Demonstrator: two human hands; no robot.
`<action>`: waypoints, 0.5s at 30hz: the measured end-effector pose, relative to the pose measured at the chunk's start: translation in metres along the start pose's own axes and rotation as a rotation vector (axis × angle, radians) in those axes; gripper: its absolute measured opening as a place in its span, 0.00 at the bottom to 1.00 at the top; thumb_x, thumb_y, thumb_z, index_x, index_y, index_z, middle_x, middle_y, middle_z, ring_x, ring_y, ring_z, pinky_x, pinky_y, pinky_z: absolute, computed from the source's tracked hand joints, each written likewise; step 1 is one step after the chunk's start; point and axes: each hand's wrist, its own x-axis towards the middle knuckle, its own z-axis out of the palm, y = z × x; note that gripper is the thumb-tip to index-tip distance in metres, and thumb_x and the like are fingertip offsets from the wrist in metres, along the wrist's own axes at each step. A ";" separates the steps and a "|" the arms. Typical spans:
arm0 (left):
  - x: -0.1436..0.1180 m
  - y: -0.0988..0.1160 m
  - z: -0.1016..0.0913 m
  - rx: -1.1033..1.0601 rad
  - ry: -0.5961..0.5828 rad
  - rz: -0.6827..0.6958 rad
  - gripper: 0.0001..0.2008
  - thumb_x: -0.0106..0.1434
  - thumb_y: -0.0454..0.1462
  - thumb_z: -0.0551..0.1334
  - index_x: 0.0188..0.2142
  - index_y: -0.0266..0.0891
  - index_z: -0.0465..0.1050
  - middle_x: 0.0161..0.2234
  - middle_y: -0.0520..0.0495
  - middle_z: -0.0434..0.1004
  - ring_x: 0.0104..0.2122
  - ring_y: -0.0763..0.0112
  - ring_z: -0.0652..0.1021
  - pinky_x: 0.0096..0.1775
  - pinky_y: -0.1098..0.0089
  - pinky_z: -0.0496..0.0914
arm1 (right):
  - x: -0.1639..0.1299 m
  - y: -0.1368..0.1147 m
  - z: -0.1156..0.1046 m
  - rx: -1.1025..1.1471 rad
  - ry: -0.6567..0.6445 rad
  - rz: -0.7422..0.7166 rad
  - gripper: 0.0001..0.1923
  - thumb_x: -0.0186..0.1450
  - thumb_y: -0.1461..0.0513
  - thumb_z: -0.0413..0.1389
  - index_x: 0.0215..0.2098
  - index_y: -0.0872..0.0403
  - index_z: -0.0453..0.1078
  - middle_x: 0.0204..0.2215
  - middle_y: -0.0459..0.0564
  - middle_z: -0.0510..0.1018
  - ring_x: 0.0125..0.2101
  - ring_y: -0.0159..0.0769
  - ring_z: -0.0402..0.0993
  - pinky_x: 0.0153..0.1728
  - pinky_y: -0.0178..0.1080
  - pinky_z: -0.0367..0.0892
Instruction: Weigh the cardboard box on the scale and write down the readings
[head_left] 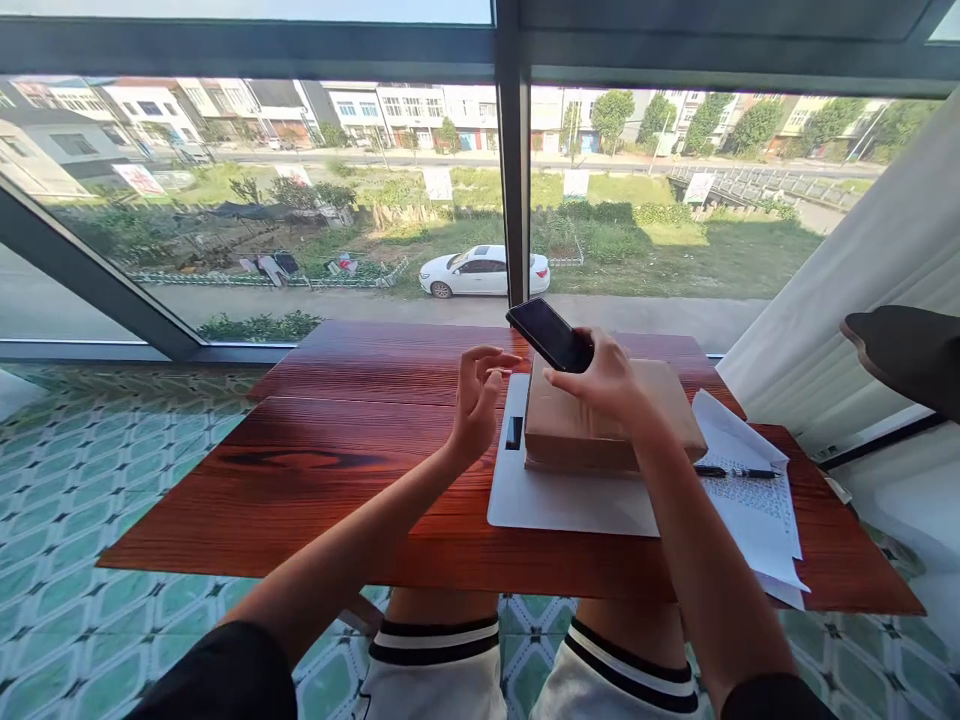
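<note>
A dark smartphone (547, 332) is held tilted in my right hand (604, 375), the thumb along its near edge. The phone is above the far left part of a brown cardboard box (577, 425). To the left of the box, my left hand (477, 400) hovers with its fingers loosely bent and apart, and nothing shows in it. Under the box lies a flat white plate like a scale (574, 505), with a small dark display (514, 433) at its left side. My right forearm hides part of the box and plate.
The reddish-brown wooden table (300, 480) stands before a large window with a dark frame (513, 200). Right of the box, handwritten papers (761, 520) carry black pens (754, 473). A white curtain (847, 260) hangs at the right, near a dark curved object (907, 350).
</note>
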 end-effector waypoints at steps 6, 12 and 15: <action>-0.032 -0.059 0.015 -0.066 -0.049 -0.177 0.19 0.70 0.50 0.53 0.55 0.44 0.65 0.50 0.41 0.77 0.51 0.64 0.78 0.49 0.61 0.73 | -0.001 0.007 0.023 -0.370 0.147 -0.064 0.36 0.58 0.49 0.65 0.60 0.58 0.68 0.53 0.62 0.75 0.54 0.58 0.72 0.57 0.59 0.67; -0.037 -0.050 0.012 -0.098 -0.176 -0.154 0.22 0.71 0.49 0.54 0.59 0.45 0.68 0.54 0.40 0.76 0.50 0.63 0.77 0.52 0.60 0.73 | -0.008 0.009 0.018 -0.465 0.180 -0.110 0.35 0.58 0.50 0.66 0.59 0.57 0.68 0.52 0.61 0.75 0.52 0.59 0.72 0.55 0.60 0.67; -0.032 -0.047 0.012 -0.112 -0.214 -0.154 0.21 0.70 0.50 0.55 0.58 0.46 0.70 0.55 0.41 0.74 0.51 0.62 0.77 0.51 0.59 0.75 | -0.003 -0.002 0.021 -0.478 0.211 -0.174 0.36 0.56 0.51 0.67 0.58 0.56 0.68 0.51 0.61 0.74 0.52 0.58 0.71 0.54 0.59 0.67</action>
